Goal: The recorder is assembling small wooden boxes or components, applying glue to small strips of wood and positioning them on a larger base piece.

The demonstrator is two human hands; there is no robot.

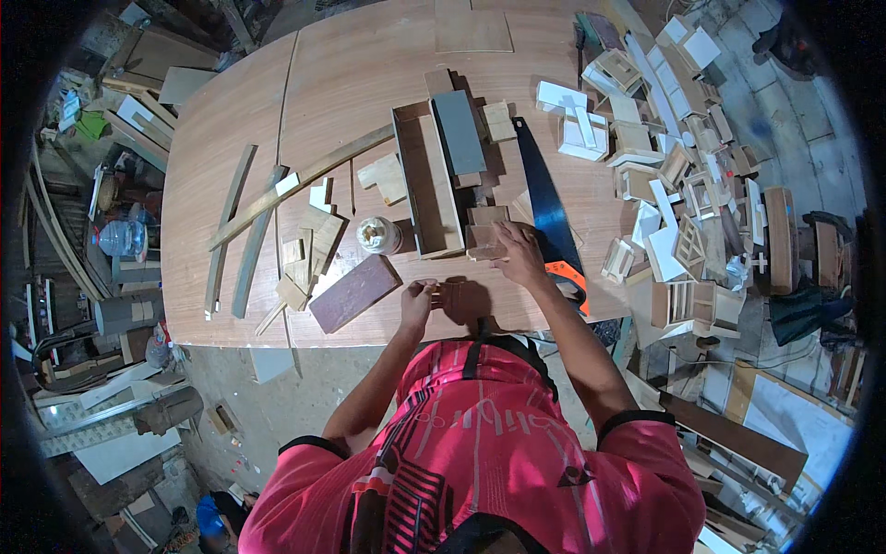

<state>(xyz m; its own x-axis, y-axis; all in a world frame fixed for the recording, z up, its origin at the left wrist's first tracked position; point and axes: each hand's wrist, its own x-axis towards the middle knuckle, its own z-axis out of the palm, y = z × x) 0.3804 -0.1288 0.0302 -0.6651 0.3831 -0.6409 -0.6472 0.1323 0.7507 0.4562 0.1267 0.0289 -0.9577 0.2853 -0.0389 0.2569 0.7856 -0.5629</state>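
Hands (416, 305) (520, 255) near box (429, 175), left's grip indistinct

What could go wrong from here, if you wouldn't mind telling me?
The handsaw lies close beside the right hand, so a careless sweep might nick the skin. Its orange handle sits near the table's front edge and could be bumped off. The jar, which looks open, stands just beyond the left hand and might spill if knocked.

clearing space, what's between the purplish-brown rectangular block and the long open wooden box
A round whitish jar sits between block and box, in the head view.
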